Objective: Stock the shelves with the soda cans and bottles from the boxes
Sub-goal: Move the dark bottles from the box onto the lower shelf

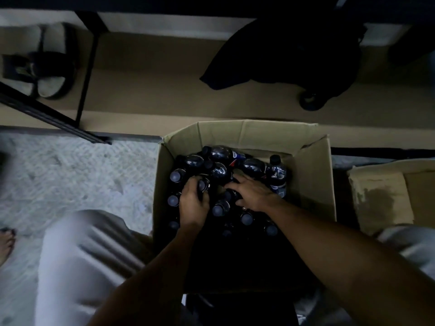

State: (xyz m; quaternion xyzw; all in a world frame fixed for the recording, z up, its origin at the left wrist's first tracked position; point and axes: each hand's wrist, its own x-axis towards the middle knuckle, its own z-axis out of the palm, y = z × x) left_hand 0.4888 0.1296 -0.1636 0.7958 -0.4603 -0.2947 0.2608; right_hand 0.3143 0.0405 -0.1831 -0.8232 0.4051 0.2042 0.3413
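Note:
An open cardboard box [313, 175] stands on the floor in front of me, filled with several dark soda bottles, some upright and some lying on top. My left hand [193, 203] is inside the box, fingers curled round the neck of one dark bottle [203, 185]. My right hand [253, 192] lies palm down over the bottles in the middle of the box, with its fingers spread and curling onto another bottle [231, 195] beneath it. A labelled bottle [277, 175] stands upright just right of my right hand.
Behind the box runs a low tan shelf board [150, 85] with a black metal upright [87, 74]. A dark bag or cloth [294, 50] lies on it at the right, sandals [47, 64] at the left. A second cardboard box [386, 194] sits on the right.

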